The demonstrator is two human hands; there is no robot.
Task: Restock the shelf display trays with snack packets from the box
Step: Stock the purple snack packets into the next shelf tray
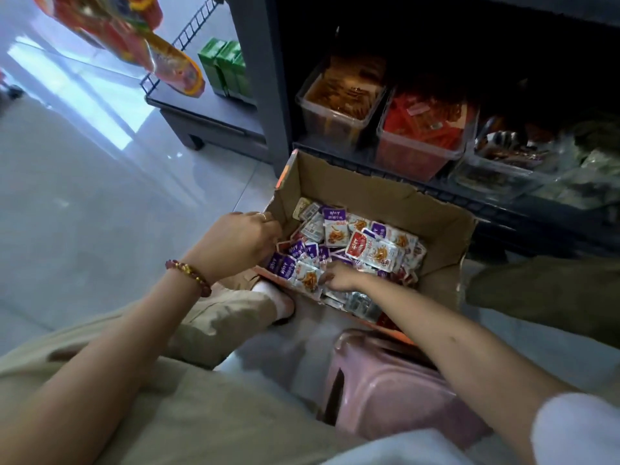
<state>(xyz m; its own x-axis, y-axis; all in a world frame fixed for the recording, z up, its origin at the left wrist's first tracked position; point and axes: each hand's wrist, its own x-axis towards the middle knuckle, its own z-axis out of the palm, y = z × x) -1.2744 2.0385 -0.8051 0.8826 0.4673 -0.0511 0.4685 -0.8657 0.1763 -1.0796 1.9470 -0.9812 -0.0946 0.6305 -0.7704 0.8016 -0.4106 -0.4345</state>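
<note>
An open cardboard box (375,193) stands on the floor before the dark shelf, filled with several small purple, white and red snack packets (365,243). My left hand (241,241) reaches over the box's left wall, its fingers curled down among the purple packets there. My right hand (339,276) lies inside the box near its front edge, fingers curled around a bunch of packets. On the bottom shelf stand clear display trays: one with orange-brown packets (339,102), one with red packets (422,135), and one further right with dark packets (503,166).
A pink plastic stool (385,387) sits under me, close to the box's near side. A low grey rack (201,105) with green cartons (224,67) stands to the left. Bright snack bags (134,38) hang at the top left. Pale floor tiles spread to the left.
</note>
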